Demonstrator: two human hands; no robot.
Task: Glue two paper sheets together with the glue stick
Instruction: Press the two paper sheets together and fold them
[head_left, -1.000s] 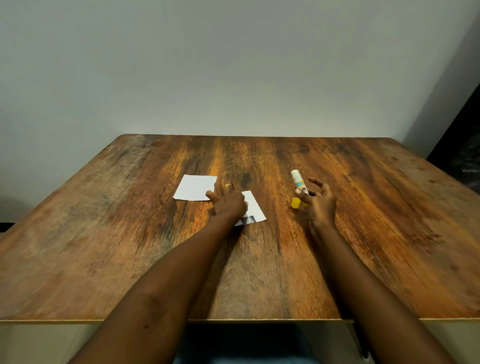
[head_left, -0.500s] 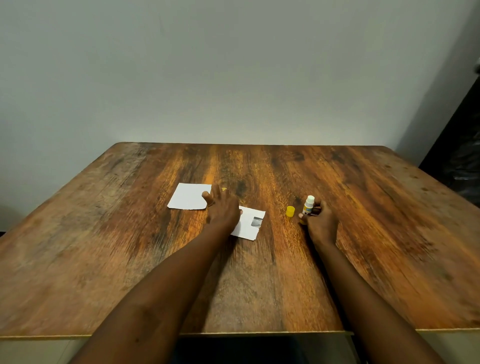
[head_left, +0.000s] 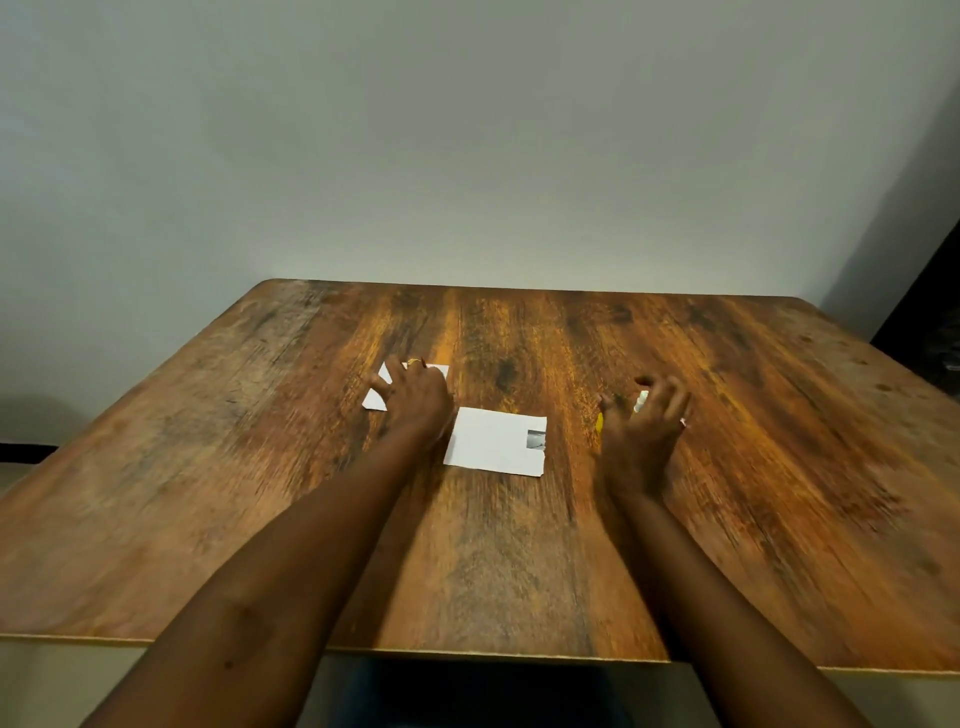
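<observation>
Two white paper sheets lie on the wooden table (head_left: 727, 519). My left hand (head_left: 415, 402) rests flat, fingers spread, on the far left sheet (head_left: 375, 401) and covers most of it. The second sheet (head_left: 488, 440), with a small grey printed patch at its right end, lies uncovered just right of that wrist. My right hand (head_left: 644, 436) hovers to the right, fingers apart and curled. Between those fingers shows the white top of the glue stick (head_left: 642, 401), the rest hidden. A sliver of its yellow cap (head_left: 600, 422) peeks out on the table left of the palm.
The table's near edge (head_left: 467, 652) runs below my forearms. A plain pale wall rises behind the far edge. A dark object (head_left: 930, 322) stands off the table at the far right.
My left hand slid left, off the printed sheet and onto the far left one. My right hand let go of the upright glue stick and spread its fingers. The view tilted up.
</observation>
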